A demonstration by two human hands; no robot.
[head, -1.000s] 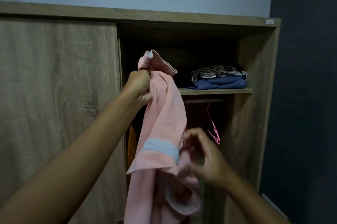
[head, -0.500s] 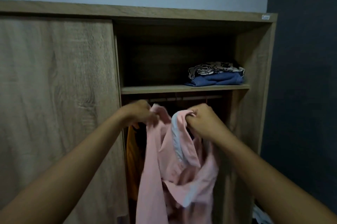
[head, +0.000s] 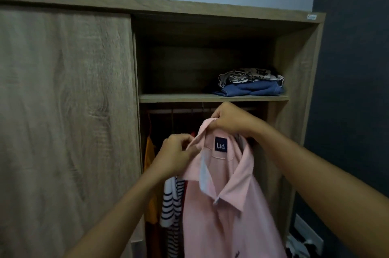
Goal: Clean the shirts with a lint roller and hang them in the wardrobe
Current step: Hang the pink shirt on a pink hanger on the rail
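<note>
While my right hand pinches the pink shirt collar's top, my left hand grips its left edge, before the open wardrobe rail.

Both our bare arms stretched forward and upward, left hand lower, fingers pinched shut on the shirt collar, right hand higher — knuckles up, gripping the same collar — wrists close together
</note>
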